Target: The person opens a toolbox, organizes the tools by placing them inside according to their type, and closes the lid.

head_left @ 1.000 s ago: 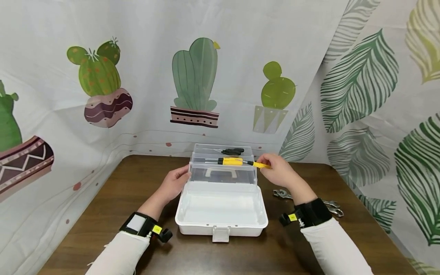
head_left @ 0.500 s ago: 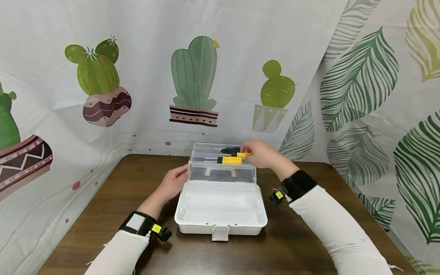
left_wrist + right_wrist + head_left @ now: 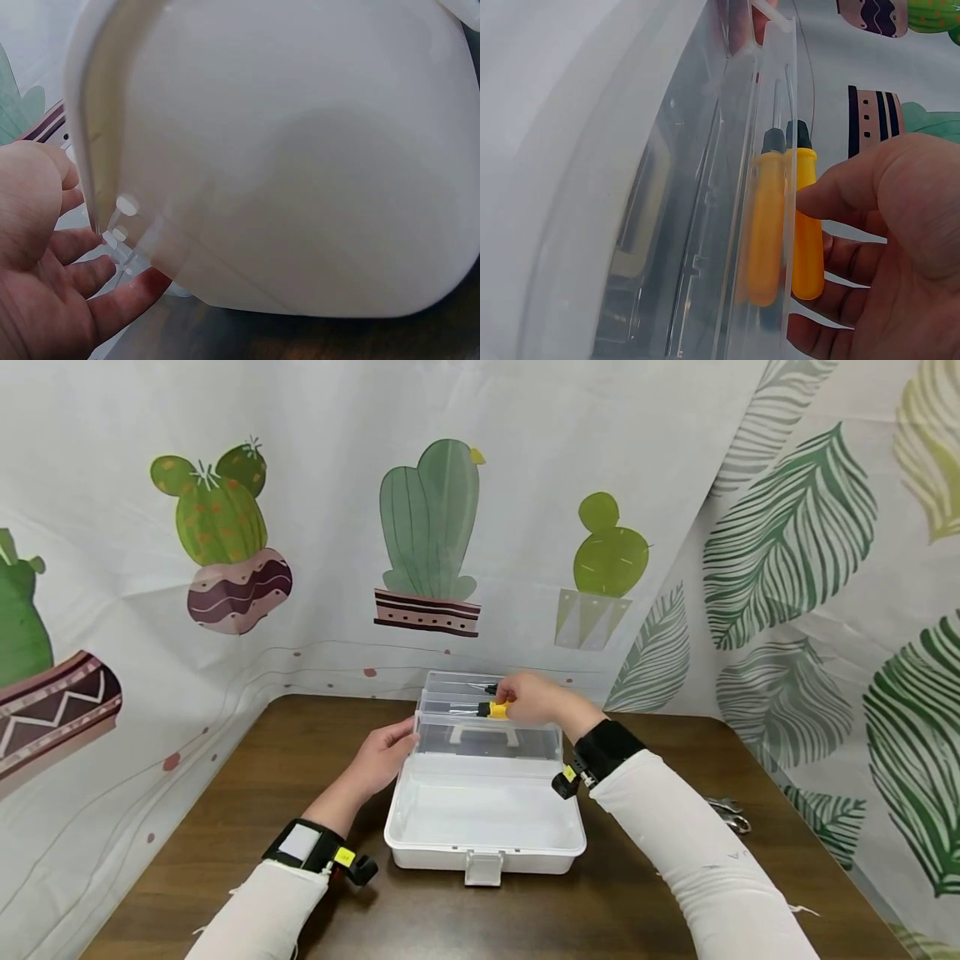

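A white toolbox stands on the table with its clear lid and tiered trays folded back. At its rear left corner my left hand holds the edge of the lid, fingers reaching behind it in the left wrist view. Over the middle clear tray my right hand pinches a yellow-handled screwdriver between thumb and fingers. A second yellow-handled screwdriver lies alongside it, seen through the tray wall. Slim black-handled tools lie in the rear tray, partly hidden by the right hand.
Metal wrenches lie on the wooden table at the right, partly covered by the right sleeve. A patterned cloth hangs behind the table's back edge. The toolbox's latch hangs at its front.
My right hand has carried the yellow screwdriver from the tray's right end leftward, over the rear tray and down to the middle tray. The left hand has stayed on the lid.
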A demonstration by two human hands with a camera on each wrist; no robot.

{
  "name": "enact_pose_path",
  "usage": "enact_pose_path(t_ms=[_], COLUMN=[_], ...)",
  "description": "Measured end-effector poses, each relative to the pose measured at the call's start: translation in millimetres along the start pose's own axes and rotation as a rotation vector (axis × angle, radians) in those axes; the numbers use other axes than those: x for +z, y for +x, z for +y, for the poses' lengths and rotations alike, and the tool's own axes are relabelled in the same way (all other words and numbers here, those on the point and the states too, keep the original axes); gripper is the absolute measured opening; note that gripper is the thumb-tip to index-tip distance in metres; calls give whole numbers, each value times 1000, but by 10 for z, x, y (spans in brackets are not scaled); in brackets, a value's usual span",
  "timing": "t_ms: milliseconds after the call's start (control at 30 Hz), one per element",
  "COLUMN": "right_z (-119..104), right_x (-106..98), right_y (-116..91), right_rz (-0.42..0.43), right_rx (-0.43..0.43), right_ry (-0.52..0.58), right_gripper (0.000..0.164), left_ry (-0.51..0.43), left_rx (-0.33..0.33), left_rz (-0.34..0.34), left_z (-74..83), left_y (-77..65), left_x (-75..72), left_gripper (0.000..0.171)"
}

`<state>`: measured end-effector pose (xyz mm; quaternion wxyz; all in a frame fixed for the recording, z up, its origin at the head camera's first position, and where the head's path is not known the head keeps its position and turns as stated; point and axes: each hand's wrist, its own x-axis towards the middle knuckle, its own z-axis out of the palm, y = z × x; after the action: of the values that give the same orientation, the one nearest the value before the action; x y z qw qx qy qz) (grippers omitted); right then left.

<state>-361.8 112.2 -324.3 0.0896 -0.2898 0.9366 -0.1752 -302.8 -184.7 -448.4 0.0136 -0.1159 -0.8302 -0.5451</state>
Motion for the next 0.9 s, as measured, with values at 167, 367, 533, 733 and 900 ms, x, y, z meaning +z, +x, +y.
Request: enact_pose_path(t_ms=[167,367,533,733,900], right_z=[-8,-18,-30,-62,-79], right_x=[3,8,20,35,21], right_y=[29,53,62,49,56], right_rz=[-13,-8,-1,12,15], right_rx=[26,32,40,41,64], right_ry=[40,89,110,150,163], right_gripper=[30,18,9,10,9], left_ry=[0,13,12,15,9], left_rx=[8,-12,2,5,-10], left_rz=[3,10,6,1,-5], left_z=[4,-5,-17,-16,-8], left_y=[3,1,2,11,4], left_x=[8,8,8,6,-1], left_gripper=[48,48,48,49,50])
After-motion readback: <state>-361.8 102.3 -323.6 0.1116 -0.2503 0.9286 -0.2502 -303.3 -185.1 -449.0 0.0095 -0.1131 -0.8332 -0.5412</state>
